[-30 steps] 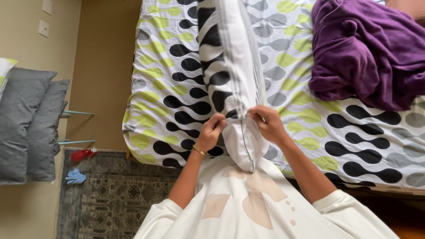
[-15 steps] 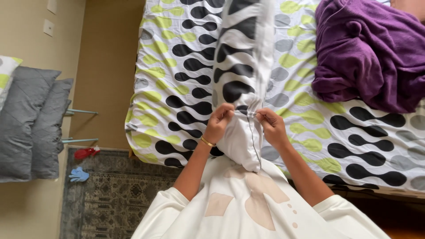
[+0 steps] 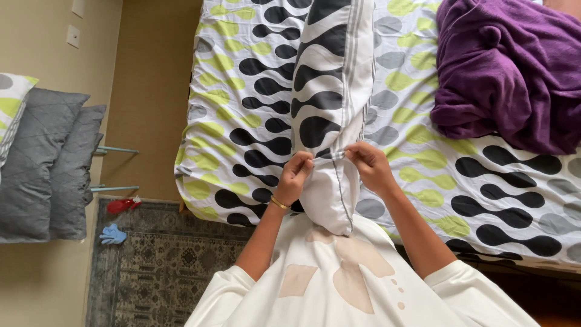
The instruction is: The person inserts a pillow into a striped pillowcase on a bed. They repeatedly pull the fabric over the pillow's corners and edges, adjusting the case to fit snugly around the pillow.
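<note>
Both forearms reach forward from short white sleeves and angle inward, so the hands meet close together at chest height. The left hand (image 3: 296,175) has its fingers curled in a pinching grip, a thin gold bangle on the wrist. The right hand (image 3: 370,166) mirrors it, fingertips pinched, knuckles up.

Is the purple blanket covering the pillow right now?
No, the purple blanket lies apart on the bed; both hands pinch the pillow.

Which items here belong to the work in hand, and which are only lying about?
In hand: pillow, pinched at its case edge by left hand and right hand.
Lying about: purple blanket, grey cushions, blue glove, red item, patterned rug.
</note>
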